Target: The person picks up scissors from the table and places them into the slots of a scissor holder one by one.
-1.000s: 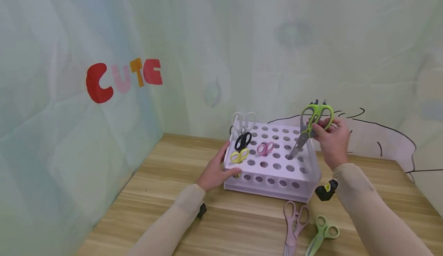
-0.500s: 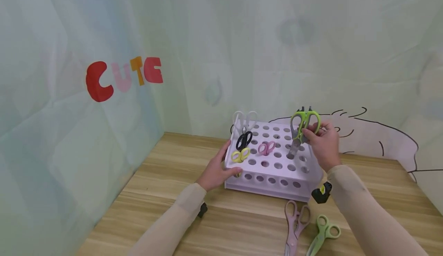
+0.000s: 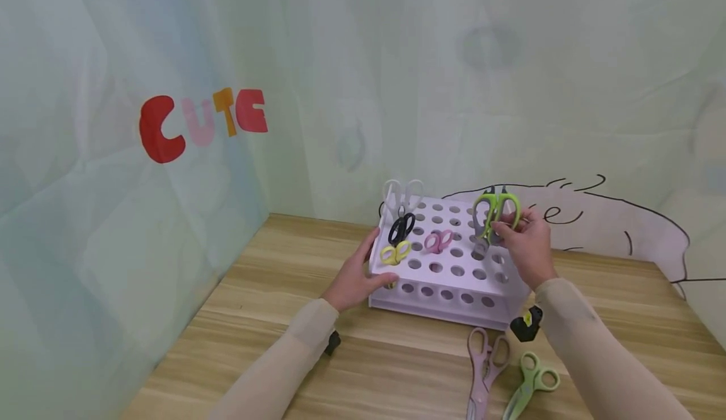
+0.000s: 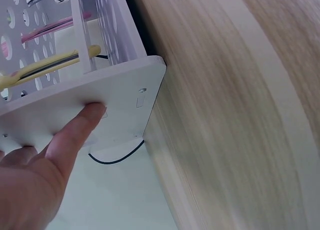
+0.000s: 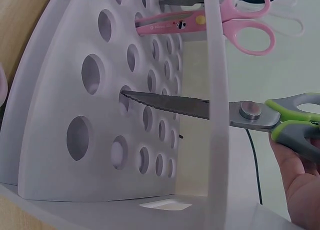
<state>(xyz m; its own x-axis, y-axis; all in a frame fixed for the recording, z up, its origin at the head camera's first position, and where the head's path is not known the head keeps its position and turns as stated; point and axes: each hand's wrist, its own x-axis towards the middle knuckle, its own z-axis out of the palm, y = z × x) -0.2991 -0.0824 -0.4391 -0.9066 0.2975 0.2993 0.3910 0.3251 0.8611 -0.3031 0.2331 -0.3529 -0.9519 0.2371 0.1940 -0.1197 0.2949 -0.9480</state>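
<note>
My right hand (image 3: 527, 243) pinches grey-and-green kitchen scissors (image 3: 492, 209) by the handles, blades pointing down. In the right wrist view the blades (image 5: 170, 103) pass through the upper tier of a white two-tier holed rack (image 3: 442, 282), their tip at a hole in the lower tier. With straight fingers, my left hand (image 3: 351, 281) rests on the rack's left side panel (image 4: 120, 102), thumb across the front corner. White (image 3: 401, 209), black (image 3: 400, 233), yellow (image 3: 395, 260) and pink small scissors (image 3: 437, 248) stand in rack holes.
In front of the rack, larger pink scissors (image 3: 479, 376) and light green scissors (image 3: 529, 382) lie on the wooden table (image 3: 351, 369). Behind the table hangs a pale printed curtain (image 3: 317, 92) with coloured letters at left.
My right hand has come down and left, lowering the kitchen scissors further through the rack hole and making them more upright. The left hand stays at the rack's side.
</note>
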